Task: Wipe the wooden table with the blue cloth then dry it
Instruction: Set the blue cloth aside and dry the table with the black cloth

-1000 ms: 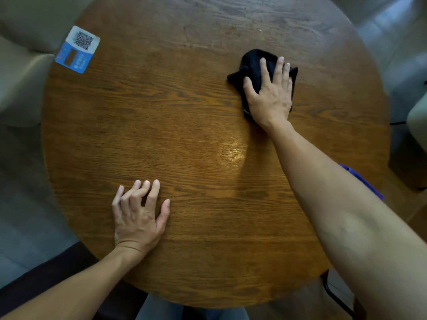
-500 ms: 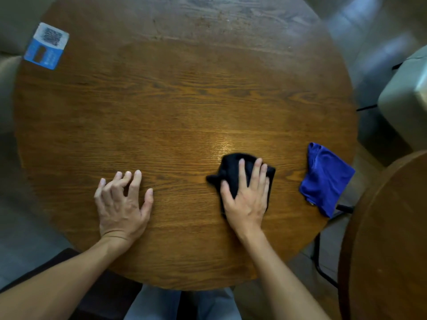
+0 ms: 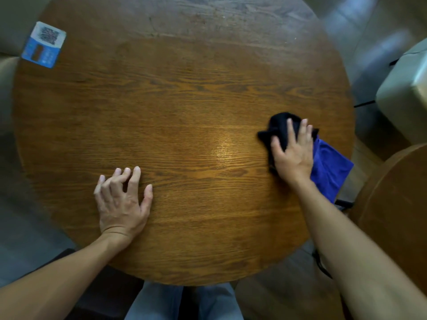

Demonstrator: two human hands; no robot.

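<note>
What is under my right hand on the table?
A black cloth, pressed flat on the table; its edges show past the fingers. The right hand covers its middle and one edge of the blue cloth beside it.

We see the left forearm point(image 3: 57, 276) and right forearm point(image 3: 346, 241) bare up to the frame's edge. The left hand point(image 3: 121, 204) and right hand point(image 3: 292, 153) have short-trimmed nails. We also see faded light-blue jeans point(image 3: 157, 303) on both legs.

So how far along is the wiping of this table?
Looks done: the glossy middle and near part of the round wooden table. In hand: the right hand presses a crumpled black cloth by the right edge, beside a blue cloth. Remaining: the dull, greyish far strip.
</note>
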